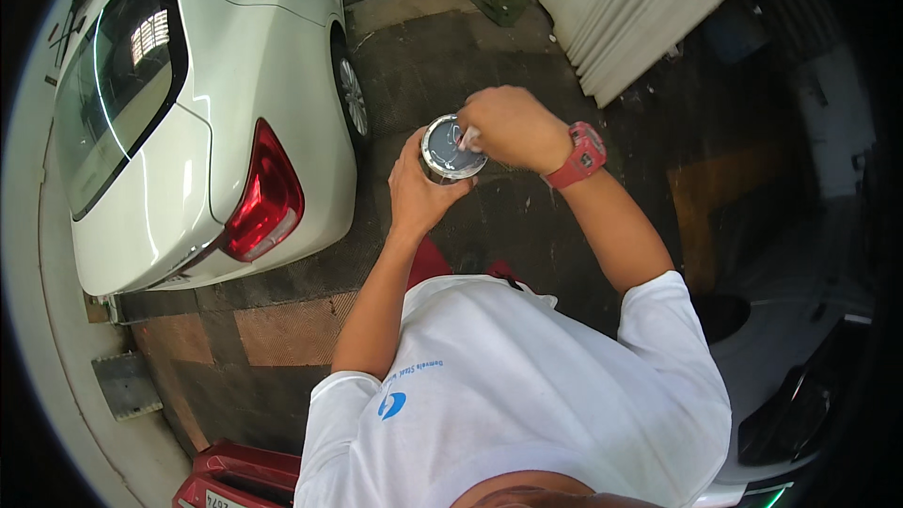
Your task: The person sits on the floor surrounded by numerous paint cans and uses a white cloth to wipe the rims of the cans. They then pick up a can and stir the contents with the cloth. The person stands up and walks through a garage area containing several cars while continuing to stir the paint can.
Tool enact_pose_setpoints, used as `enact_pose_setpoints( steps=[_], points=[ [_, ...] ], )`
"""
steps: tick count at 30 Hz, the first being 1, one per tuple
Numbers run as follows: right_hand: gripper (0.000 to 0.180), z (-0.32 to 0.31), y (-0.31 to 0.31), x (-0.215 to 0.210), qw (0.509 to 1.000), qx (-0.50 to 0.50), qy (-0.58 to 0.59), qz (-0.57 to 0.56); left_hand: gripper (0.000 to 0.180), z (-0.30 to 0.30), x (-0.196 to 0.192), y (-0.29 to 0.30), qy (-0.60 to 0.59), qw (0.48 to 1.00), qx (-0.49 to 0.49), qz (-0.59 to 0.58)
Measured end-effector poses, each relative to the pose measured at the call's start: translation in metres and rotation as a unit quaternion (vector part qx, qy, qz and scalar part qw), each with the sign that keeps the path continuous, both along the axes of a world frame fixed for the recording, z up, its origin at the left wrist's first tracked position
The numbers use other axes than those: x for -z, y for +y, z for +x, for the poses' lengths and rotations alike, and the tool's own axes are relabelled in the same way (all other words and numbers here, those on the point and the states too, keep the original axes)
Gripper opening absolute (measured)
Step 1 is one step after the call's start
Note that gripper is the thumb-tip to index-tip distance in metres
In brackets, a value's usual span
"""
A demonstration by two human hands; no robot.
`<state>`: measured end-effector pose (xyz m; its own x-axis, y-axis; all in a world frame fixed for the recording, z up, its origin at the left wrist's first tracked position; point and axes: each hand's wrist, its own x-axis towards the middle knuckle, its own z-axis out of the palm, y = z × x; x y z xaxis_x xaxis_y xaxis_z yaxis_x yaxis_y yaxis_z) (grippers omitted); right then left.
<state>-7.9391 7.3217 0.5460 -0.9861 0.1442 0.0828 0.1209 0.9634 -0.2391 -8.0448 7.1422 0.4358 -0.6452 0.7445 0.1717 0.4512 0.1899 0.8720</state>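
Note:
My left hand (pixel 417 190) is wrapped round a round can (pixel 446 143) with a shiny silver rim, held up in front of my body. Grey material shows inside the rim, with pale streaks on it. Over the can's right side, my right hand (pixel 515 127) is closed in a pinch. A small crumpled whitish wad, like cloth or tissue (pixel 469 138), sticks out from its fingers at the grey surface. Whether the wad touches that surface I cannot tell. A red watch (pixel 578 156) is on my right wrist.
On the left stands a white car (pixel 226 66) with a red tail light (pixel 265 198). Folded pale sheeting (pixel 630 9) hangs at the upper right. A red car part (pixel 235 475) lies at the lower left, and a dark car part (pixel 800 414) is at the lower right.

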Motion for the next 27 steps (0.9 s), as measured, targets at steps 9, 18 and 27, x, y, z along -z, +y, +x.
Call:
enact_pose_setpoints(
  steps=[9, 18, 27],
  points=[
    [0.012, -0.183, 0.191, 0.02, 0.999, 0.009, -0.033, 0.012, 0.1, -0.178, 0.026, 0.198, -0.015, 1.0, 0.017, 0.01],
    [0.012, -0.368, 0.378, 0.023, 0.992, 0.076, -0.048, 0.085, 0.102, -0.365, 0.034, 0.391, 0.006, 0.998, 0.061, 0.025],
    [0.018, -0.536, 0.568, 0.055, 0.995, 0.073, -0.065, 0.035, 0.101, -0.537, 0.071, 0.573, -0.006, 0.999, 0.042, 0.023]
  ],
)
